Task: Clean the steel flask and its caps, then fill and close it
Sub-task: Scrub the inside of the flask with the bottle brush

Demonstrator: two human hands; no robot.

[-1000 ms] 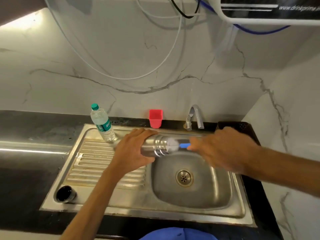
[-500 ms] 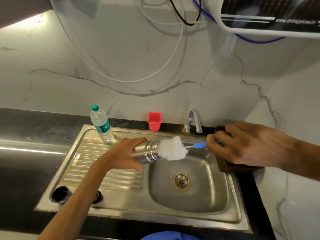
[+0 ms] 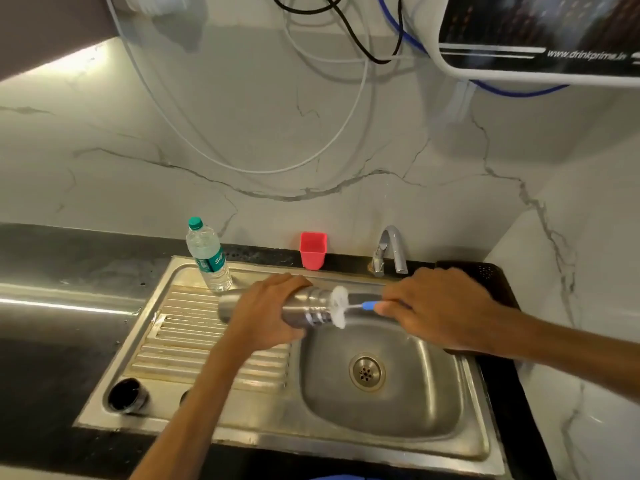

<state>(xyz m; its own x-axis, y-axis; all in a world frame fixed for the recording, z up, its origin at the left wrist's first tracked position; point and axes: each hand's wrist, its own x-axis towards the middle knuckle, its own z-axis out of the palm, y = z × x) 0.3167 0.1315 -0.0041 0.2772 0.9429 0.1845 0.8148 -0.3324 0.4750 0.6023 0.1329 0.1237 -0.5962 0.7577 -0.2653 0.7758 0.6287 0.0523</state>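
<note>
A black stone desk (image 3: 69, 258) runs along a white, grey-veined marble wall (image 3: 242, 133), which turns a corner at the right. Let into the desk is a steel sink (image 3: 242, 441) with a ribbed drainboard on its left half and a basin with a round drain (image 3: 367, 371) on its right. Over the join of the two, the left hand (image 3: 268, 315) has its grip wrapped around the steel flask (image 3: 304, 308), which lies on its side with the mouth toward the right. The right hand (image 3: 436, 306) pinches the blue handle of a bottle brush (image 3: 341, 306), whose white head sits at the flask's mouth. At the sink's far edge stand a plastic water bottle (image 3: 207, 258), a red cup (image 3: 313, 250) and a bent tap (image 3: 391, 249). A dark cap (image 3: 127, 396) rests at the drainboard's near left corner. White, black and blue hoses (image 3: 346, 98) loop down the wall from a water purifier (image 3: 540, 36) at the upper right.
</note>
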